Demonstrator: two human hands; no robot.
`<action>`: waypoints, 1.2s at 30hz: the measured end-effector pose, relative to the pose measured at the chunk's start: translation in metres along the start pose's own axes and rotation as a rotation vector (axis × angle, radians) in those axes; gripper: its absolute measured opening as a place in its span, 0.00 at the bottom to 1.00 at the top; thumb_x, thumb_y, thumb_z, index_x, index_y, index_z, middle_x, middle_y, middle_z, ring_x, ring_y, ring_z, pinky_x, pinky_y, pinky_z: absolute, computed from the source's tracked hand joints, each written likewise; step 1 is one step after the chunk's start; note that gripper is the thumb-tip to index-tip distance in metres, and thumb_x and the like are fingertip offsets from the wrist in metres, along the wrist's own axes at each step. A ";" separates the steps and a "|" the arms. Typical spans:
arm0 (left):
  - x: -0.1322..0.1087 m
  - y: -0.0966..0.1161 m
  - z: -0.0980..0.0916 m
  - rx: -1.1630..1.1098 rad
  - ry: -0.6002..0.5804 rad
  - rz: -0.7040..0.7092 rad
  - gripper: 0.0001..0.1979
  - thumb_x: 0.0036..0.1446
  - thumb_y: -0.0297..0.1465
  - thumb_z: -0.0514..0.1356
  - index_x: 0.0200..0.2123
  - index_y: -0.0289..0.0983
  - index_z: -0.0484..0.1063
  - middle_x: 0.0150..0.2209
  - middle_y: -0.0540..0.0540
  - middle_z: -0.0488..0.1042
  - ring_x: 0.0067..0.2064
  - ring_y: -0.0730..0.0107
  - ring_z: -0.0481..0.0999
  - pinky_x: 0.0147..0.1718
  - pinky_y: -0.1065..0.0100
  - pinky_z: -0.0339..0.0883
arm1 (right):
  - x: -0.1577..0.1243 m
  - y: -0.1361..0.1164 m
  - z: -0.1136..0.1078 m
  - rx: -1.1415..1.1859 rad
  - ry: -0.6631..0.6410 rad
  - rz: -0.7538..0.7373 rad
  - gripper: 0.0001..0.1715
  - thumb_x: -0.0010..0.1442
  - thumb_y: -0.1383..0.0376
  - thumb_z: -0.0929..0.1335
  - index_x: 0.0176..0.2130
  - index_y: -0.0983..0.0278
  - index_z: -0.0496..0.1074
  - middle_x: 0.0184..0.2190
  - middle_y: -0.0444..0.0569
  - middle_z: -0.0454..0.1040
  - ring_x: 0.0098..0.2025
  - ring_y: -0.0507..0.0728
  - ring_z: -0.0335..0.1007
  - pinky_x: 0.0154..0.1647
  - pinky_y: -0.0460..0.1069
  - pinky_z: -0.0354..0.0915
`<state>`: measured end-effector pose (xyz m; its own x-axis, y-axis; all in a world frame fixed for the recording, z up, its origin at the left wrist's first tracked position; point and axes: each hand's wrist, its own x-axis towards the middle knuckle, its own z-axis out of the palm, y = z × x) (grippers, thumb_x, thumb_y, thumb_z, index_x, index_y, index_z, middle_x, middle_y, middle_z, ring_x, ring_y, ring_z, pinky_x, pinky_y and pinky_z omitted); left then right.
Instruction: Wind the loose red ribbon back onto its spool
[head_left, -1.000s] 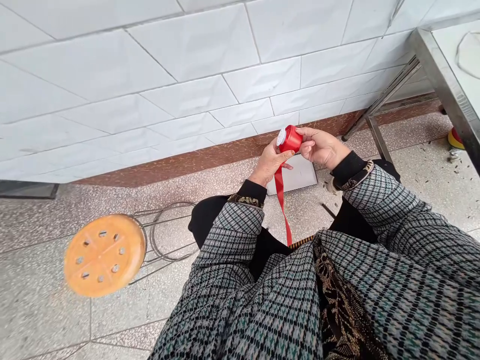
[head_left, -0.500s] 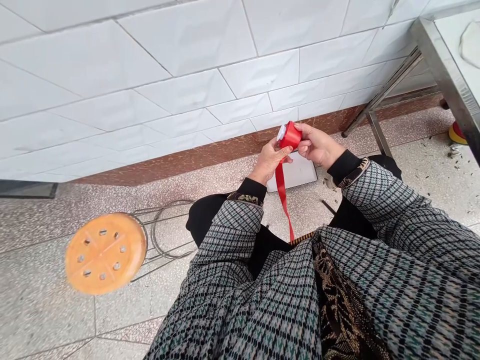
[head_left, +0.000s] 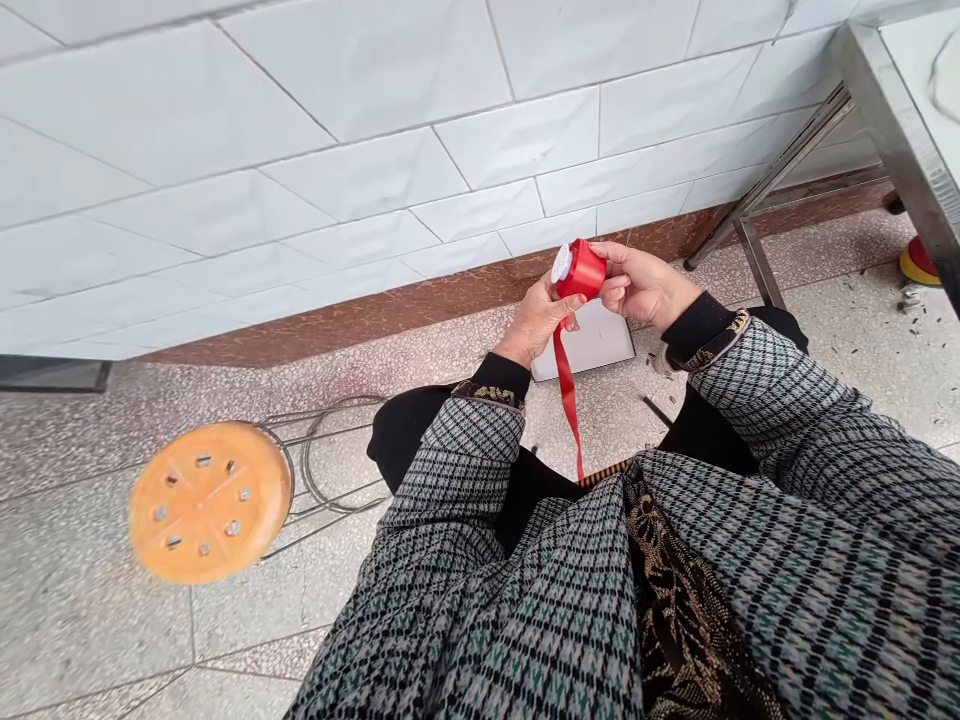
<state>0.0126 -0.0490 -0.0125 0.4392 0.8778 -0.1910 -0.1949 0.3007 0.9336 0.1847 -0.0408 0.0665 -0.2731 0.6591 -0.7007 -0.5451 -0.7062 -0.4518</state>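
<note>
I hold the red ribbon spool [head_left: 579, 270] above my lap, my right hand [head_left: 639, 288] and left hand [head_left: 537, 322] both closed on it; its loose ribbon tail [head_left: 568, 390] hangs down.

bright even daylight, soft shadows, sharp focus, edges warped

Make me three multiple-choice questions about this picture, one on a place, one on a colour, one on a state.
1. Where is the stool?
A. left of the person's knees
B. under the metal table
C. on the white box

2. What colour is the ribbon?
A. blue
B. red
C. green

3. How is the spool held?
A. lying on the floor
B. by one hand
C. by both hands

Answers: 1 A, it stands on the floor at left. 2 B, the hanging strip is red. 3 C, left hand and right hand both grip it.
</note>
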 end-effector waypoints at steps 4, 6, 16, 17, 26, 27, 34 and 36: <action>0.001 -0.001 0.004 -0.016 0.083 0.005 0.30 0.44 0.49 0.78 0.39 0.38 0.67 0.25 0.57 0.71 0.21 0.79 0.70 0.25 0.69 0.67 | -0.001 0.016 0.004 -0.140 -0.025 -0.182 0.15 0.68 0.62 0.75 0.35 0.63 0.68 0.18 0.35 0.61 0.15 0.43 0.45 0.13 0.39 0.54; 0.002 -0.002 0.006 -0.034 0.100 -0.001 0.30 0.45 0.50 0.77 0.38 0.39 0.68 0.23 0.58 0.69 0.22 0.78 0.71 0.27 0.69 0.68 | -0.001 0.021 0.005 -0.186 -0.017 -0.237 0.16 0.66 0.61 0.77 0.35 0.64 0.69 0.18 0.35 0.62 0.16 0.43 0.46 0.14 0.39 0.55; -0.002 0.001 0.006 -0.009 0.030 -0.010 0.36 0.40 0.44 0.81 0.46 0.39 0.68 0.25 0.59 0.72 0.17 0.82 0.63 0.29 0.65 0.73 | 0.007 -0.005 -0.010 -0.065 -0.001 -0.014 0.07 0.71 0.66 0.70 0.39 0.64 0.69 0.21 0.37 0.64 0.15 0.41 0.43 0.13 0.38 0.51; -0.003 0.001 0.006 -0.011 0.026 -0.011 0.35 0.40 0.43 0.81 0.46 0.39 0.68 0.24 0.59 0.72 0.16 0.82 0.62 0.30 0.65 0.74 | 0.007 -0.005 -0.010 -0.070 -0.006 -0.002 0.07 0.71 0.66 0.71 0.40 0.64 0.69 0.21 0.37 0.63 0.15 0.41 0.43 0.13 0.38 0.51; -0.001 -0.001 0.005 -0.061 0.043 0.000 0.30 0.47 0.48 0.77 0.42 0.40 0.67 0.17 0.64 0.64 0.15 0.83 0.59 0.37 0.63 0.77 | 0.004 0.018 -0.003 -0.157 -0.027 -0.194 0.15 0.65 0.58 0.77 0.43 0.62 0.72 0.19 0.35 0.62 0.16 0.44 0.49 0.15 0.41 0.56; -0.001 -0.001 0.005 -0.060 0.031 -0.005 0.31 0.46 0.49 0.77 0.42 0.40 0.67 0.17 0.64 0.63 0.15 0.82 0.59 0.37 0.63 0.78 | 0.005 0.017 -0.003 -0.148 -0.021 -0.194 0.14 0.66 0.59 0.77 0.44 0.62 0.72 0.19 0.34 0.62 0.16 0.44 0.49 0.14 0.41 0.55; -0.005 0.003 0.007 -0.029 -0.025 -0.040 0.35 0.42 0.45 0.79 0.46 0.39 0.66 0.20 0.64 0.67 0.16 0.84 0.60 0.38 0.61 0.78 | 0.010 0.001 -0.011 -0.099 -0.040 -0.051 0.12 0.68 0.60 0.73 0.40 0.63 0.69 0.19 0.35 0.62 0.14 0.42 0.40 0.10 0.40 0.47; -0.005 0.002 0.008 -0.034 0.006 -0.040 0.33 0.44 0.44 0.79 0.46 0.40 0.67 0.19 0.64 0.66 0.15 0.83 0.60 0.39 0.61 0.78 | 0.009 0.003 -0.010 -0.134 -0.039 -0.075 0.14 0.67 0.58 0.75 0.40 0.62 0.69 0.18 0.35 0.61 0.14 0.43 0.41 0.10 0.41 0.47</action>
<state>0.0174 -0.0557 -0.0077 0.4421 0.8670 -0.2298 -0.2067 0.3477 0.9145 0.1886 -0.0396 0.0530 -0.2677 0.7191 -0.6413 -0.4555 -0.6809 -0.5735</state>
